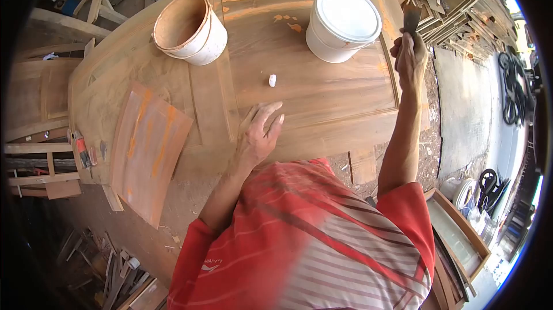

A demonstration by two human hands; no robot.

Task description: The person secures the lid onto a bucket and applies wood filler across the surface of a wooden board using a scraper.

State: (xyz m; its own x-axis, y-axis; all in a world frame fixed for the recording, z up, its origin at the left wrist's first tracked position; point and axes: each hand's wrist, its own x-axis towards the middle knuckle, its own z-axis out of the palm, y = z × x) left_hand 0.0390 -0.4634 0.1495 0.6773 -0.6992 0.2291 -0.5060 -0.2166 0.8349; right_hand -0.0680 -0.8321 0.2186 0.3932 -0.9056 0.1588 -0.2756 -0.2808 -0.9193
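Observation:
My right hand (410,56) is closed around a putty knife (411,20), its dark blade pointing up past the right edge of a wooden panel door (345,88). My left hand (259,137) is open, fingers apart, at the near side of the door; it holds nothing. Just beyond its fingertips lies a small white object (272,80), whose kind I cannot make out. A lidded white bucket (334,45) stands on the door, left of my right hand. Orange filler patches (295,27) mark the wood near it.
An open bucket (207,45) with brown-stained inner walls stands at the door's back left. A thin wooden board (147,148) with orange streaks overlaps its left side. Near the left edge lies a red-handled tool (81,148). Stacked wood (469,27) and a wood-framed panel (461,229) are to the right.

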